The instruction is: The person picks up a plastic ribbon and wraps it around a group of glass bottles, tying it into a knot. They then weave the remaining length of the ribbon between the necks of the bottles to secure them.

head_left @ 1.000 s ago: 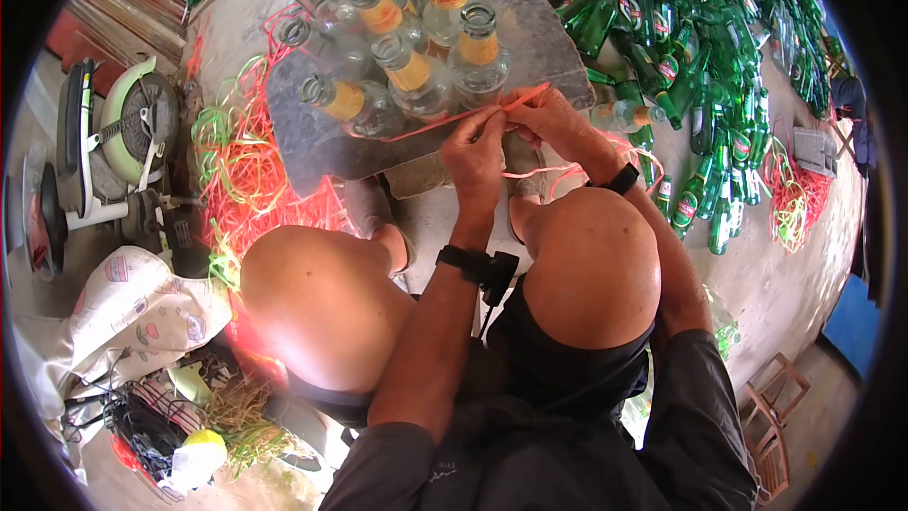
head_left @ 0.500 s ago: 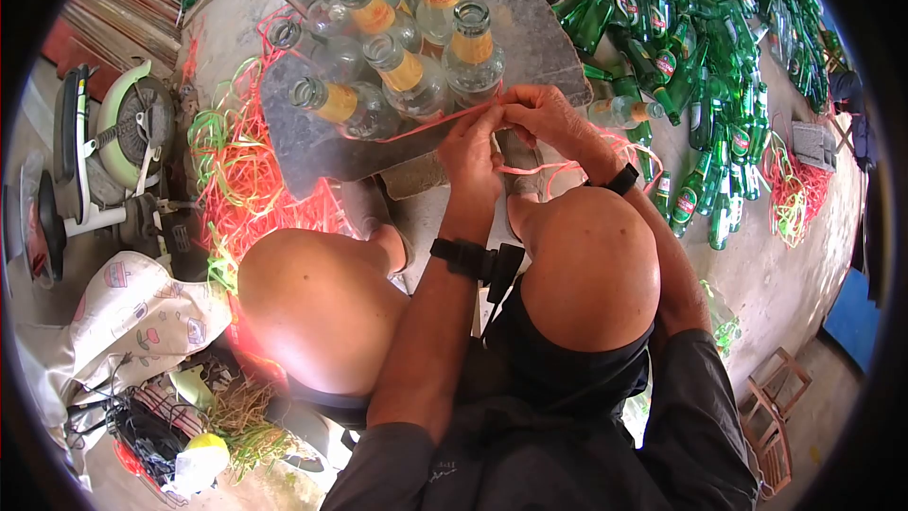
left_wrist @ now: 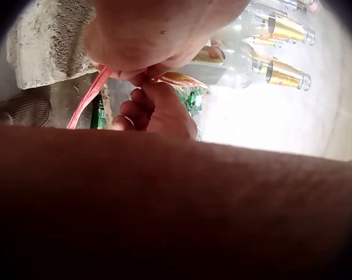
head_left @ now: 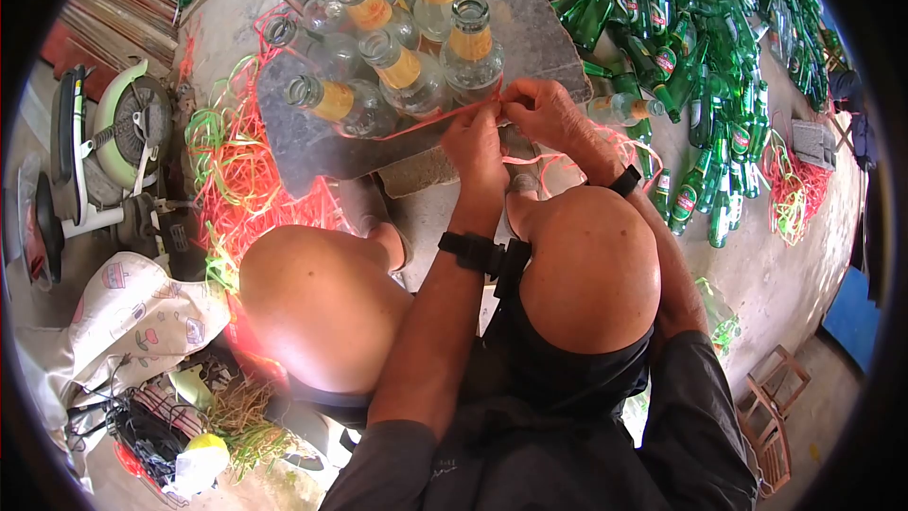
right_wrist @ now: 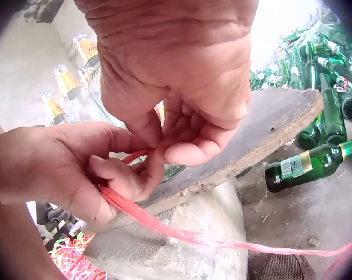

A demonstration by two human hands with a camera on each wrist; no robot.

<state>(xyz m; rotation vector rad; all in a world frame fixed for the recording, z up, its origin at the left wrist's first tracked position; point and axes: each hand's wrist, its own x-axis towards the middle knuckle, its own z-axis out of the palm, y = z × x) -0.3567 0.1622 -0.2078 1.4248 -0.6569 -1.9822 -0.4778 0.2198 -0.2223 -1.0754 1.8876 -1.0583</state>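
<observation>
Clear bottles with yellow labels (head_left: pixel 402 69) stand grouped on a grey stone slab (head_left: pixel 322 156), and red plastic ribbon (head_left: pixel 416 126) runs along the front of the group. The left hand (head_left: pixel 476 145) pinches the ribbon at the slab's near edge; a loose tail (right_wrist: pixel 182 234) hangs from this hand in the right wrist view. Fingertips of the right hand (head_left: pixel 553 123) meet the left ones at the ribbon, curled and pinching there. Both hands almost touch in the right wrist view, where the exact crossing of the ribbon is hidden by the fingers.
Many green bottles (head_left: pixel 700 85) lie heaped at the right. One clear bottle (head_left: pixel 624 109) lies beside the slab's right edge. Tangled red and green ribbon (head_left: pixel 241 170) covers the floor at the left, near a green-and-black wheeled machine (head_left: pixel 123 132). A small wooden chair (head_left: pixel 771 416) is at lower right.
Both hands stay together at the ribbon with small finger shifts. The left wrist has turned slightly, and the whole head view has moved a little.
</observation>
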